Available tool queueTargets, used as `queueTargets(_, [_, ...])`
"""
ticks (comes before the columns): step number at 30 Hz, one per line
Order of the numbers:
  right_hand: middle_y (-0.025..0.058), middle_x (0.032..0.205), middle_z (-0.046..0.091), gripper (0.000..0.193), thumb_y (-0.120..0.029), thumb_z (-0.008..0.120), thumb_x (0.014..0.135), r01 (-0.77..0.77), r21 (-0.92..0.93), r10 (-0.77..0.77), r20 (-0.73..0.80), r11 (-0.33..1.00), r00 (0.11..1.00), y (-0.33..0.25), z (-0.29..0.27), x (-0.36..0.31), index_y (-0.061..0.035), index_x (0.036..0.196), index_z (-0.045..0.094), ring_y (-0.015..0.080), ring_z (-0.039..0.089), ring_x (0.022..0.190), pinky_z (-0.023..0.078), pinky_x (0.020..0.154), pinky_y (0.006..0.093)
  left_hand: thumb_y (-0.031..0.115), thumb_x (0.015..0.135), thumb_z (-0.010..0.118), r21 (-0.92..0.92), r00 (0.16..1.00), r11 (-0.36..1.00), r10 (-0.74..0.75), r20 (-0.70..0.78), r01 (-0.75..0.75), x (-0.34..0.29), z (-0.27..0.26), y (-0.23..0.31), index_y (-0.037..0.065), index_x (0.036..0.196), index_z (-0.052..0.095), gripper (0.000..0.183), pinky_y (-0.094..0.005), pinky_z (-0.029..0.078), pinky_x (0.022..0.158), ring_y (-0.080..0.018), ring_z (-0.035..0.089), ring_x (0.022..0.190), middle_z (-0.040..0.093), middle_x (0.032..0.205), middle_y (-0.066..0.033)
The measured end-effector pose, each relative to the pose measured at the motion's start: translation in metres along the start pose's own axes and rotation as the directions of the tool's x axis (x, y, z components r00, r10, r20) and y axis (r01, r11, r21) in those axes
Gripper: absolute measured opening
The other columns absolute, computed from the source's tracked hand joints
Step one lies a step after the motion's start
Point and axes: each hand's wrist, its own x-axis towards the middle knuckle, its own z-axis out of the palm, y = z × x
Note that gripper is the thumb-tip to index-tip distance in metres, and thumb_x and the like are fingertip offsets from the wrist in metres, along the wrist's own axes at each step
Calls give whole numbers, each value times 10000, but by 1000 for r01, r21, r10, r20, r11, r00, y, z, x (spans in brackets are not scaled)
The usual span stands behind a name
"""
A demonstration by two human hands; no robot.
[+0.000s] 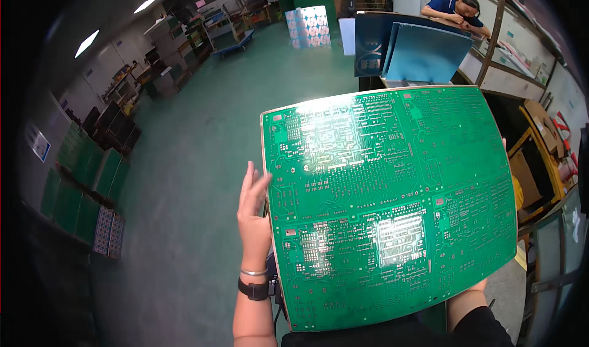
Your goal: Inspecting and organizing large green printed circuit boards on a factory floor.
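A large green printed circuit board panel (368, 194) stands tilted before me, its printed face toward me, with bright glare on two areas. Along its left edge is my left hand (251, 200), fingers stretched out and apart, the palm close against the edge. My right hand (477, 287) is mostly hidden behind the panel; its wrist shows at the lower right and a fingertip at the right edge. It supports the panel from that side. Whether more boards lie behind the front one, I cannot tell.
Dark blue sheets (429, 53) stand upright beyond the panel, near a person (457, 10) bent over a bench. A yellow-framed rack (543, 157) is close on the right. Stacked green boards (86, 181) sit at the left, and a patterned panel (308, 27) stands farther back.
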Motion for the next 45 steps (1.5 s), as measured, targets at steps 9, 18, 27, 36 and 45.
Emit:
queueTargets(9, [105,1333,421,480,-362,357,965,-58,61,48,144,996,988,-2,-41,-178,-45,1325,354,218,432,1181,338,1001,405,272,974,360,-652,635,236,-604,482,720,-57,-14,-35,-22,1183,501,387,-342,521,772,-192,609,882,597,1083,-110])
queueTargets(18, [122,1352,407,498,-374,328,970,-164,220,88,319,962,944,-4,-103,-211,-37,1336,335,239,422,1207,340,1010,425,291,963,401,-658,437,-197,-606,665,727,-53,-20,-20,16,1279,404,419,-413,489,894,-282,542,1095,525,1222,-161])
queueTargets(27, [139,1370,393,516,-386,299,975,-325,403,35,582,856,812,42,-111,-89,-30,1348,316,259,412,1232,341,1020,444,265,972,378,-830,717,47,-533,450,555,-36,-12,-20,68,1282,402,368,-441,531,835,-282,582,1030,529,1206,-152])
queueTargets(36, [145,1305,467,390,-268,349,982,-331,568,195,287,753,938,30,-43,-130,-27,1285,400,271,483,1174,472,931,426,258,984,336,-864,838,228,-443,319,449,-33,-21,-33,67,1308,354,377,-419,529,843,-265,580,1032,517,1222,-132])
queueTargets(45, [115,1219,531,338,-148,456,943,-354,314,366,21,881,930,28,-10,-147,-52,1265,419,245,551,1084,512,869,406,322,971,377,-851,818,259,-499,288,457,-39,-32,-48,34,1226,468,395,-407,523,826,-263,593,991,570,1157,-136])
